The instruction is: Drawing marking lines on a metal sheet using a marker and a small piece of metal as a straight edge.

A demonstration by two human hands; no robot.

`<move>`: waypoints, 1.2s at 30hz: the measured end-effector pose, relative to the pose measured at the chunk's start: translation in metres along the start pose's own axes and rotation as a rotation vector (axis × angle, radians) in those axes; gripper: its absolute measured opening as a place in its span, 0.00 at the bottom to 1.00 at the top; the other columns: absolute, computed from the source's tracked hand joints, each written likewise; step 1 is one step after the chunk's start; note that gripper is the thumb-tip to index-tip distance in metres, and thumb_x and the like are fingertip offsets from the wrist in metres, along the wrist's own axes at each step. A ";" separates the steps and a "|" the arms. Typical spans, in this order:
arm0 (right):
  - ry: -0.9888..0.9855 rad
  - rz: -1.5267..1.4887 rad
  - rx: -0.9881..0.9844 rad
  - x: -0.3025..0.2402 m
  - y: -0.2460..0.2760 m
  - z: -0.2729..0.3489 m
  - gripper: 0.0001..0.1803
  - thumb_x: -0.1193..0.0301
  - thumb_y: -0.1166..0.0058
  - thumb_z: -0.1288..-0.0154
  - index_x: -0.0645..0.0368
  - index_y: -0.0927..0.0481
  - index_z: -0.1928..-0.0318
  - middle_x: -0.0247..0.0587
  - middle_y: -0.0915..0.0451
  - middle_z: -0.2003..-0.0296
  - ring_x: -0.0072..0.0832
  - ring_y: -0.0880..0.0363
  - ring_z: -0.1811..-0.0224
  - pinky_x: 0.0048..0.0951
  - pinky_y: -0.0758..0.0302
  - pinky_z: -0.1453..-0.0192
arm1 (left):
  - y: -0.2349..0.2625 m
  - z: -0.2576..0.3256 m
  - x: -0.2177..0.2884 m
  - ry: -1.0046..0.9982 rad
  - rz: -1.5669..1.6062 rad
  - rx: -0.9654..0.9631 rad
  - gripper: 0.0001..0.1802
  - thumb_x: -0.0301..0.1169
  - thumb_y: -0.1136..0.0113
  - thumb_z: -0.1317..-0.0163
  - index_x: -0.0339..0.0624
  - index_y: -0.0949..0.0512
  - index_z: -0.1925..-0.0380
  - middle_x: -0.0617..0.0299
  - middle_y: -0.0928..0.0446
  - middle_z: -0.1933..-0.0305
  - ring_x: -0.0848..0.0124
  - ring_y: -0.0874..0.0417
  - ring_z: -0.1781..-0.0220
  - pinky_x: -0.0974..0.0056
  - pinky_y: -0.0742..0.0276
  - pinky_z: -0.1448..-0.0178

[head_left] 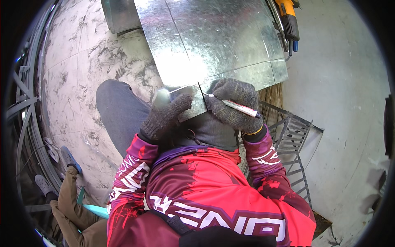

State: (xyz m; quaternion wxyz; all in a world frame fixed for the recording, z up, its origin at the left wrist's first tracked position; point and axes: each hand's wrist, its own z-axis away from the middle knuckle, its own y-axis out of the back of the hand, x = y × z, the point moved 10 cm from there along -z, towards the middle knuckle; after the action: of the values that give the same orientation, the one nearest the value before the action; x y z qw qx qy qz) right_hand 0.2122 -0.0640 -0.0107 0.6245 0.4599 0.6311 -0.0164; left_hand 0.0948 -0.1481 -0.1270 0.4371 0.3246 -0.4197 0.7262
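A large galvanized metal sheet (214, 41) lies across my lap and the floor ahead, with thin lines drawn on it. My right hand (234, 103), in a dark knit glove, holds a white marker pen (238, 107) with its tip on the sheet's near edge beside a short black line. My left hand (164, 117), also gloved, presses a small flat metal piece (181, 91) against the same near edge, just left of the pen tip. I wear a red and purple long-sleeved jersey.
A yellow and black power tool (289, 18) lies at the sheet's far right corner. A metal grate frame (294, 144) stands at my right. Another person's legs and shoes (66, 181) are at the lower left, beside curved metal bars (24, 123). The floor is marbled tile (82, 61).
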 end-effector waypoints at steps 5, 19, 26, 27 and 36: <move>0.030 0.016 0.021 0.001 -0.001 0.002 0.10 0.79 0.32 0.47 0.60 0.20 0.66 0.45 0.18 0.70 0.36 0.18 0.69 0.33 0.22 0.64 | 0.000 -0.001 -0.001 0.021 0.015 -0.006 0.24 0.43 0.35 0.39 0.35 0.20 0.50 0.65 0.24 0.70 0.78 0.25 0.74 0.71 0.31 0.76; 0.057 0.128 0.017 -0.002 -0.004 0.002 0.11 0.78 0.32 0.47 0.58 0.22 0.66 0.44 0.19 0.70 0.36 0.17 0.68 0.33 0.22 0.64 | 0.004 -0.003 -0.007 0.012 -0.015 -0.004 0.23 0.42 0.36 0.38 0.35 0.19 0.51 0.63 0.23 0.70 0.77 0.25 0.77 0.70 0.30 0.77; 0.040 0.088 0.014 0.001 -0.004 0.004 0.10 0.77 0.32 0.47 0.57 0.22 0.67 0.44 0.19 0.70 0.38 0.17 0.68 0.34 0.22 0.65 | 0.004 -0.004 -0.005 -0.012 -0.021 0.005 0.23 0.42 0.36 0.38 0.35 0.19 0.51 0.63 0.23 0.69 0.77 0.25 0.77 0.70 0.30 0.76; 0.053 0.141 0.018 -0.002 -0.003 0.002 0.10 0.76 0.32 0.47 0.57 0.22 0.66 0.43 0.19 0.70 0.38 0.17 0.69 0.34 0.22 0.65 | 0.004 -0.003 -0.005 0.010 -0.032 -0.002 0.23 0.43 0.36 0.38 0.35 0.19 0.51 0.64 0.23 0.69 0.77 0.26 0.76 0.70 0.30 0.76; 0.051 0.110 -0.010 0.002 -0.006 0.006 0.10 0.77 0.32 0.47 0.58 0.21 0.66 0.43 0.19 0.71 0.38 0.18 0.70 0.34 0.23 0.67 | 0.003 -0.004 -0.006 -0.007 -0.058 -0.025 0.23 0.44 0.37 0.37 0.35 0.19 0.52 0.66 0.25 0.69 0.78 0.27 0.76 0.70 0.31 0.75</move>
State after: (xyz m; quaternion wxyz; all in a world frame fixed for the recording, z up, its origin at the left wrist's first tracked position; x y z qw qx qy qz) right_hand 0.2137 -0.0697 -0.0170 0.6105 0.4910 0.6206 0.0329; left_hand 0.0939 -0.1476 -0.1346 0.4605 0.3340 -0.4206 0.7068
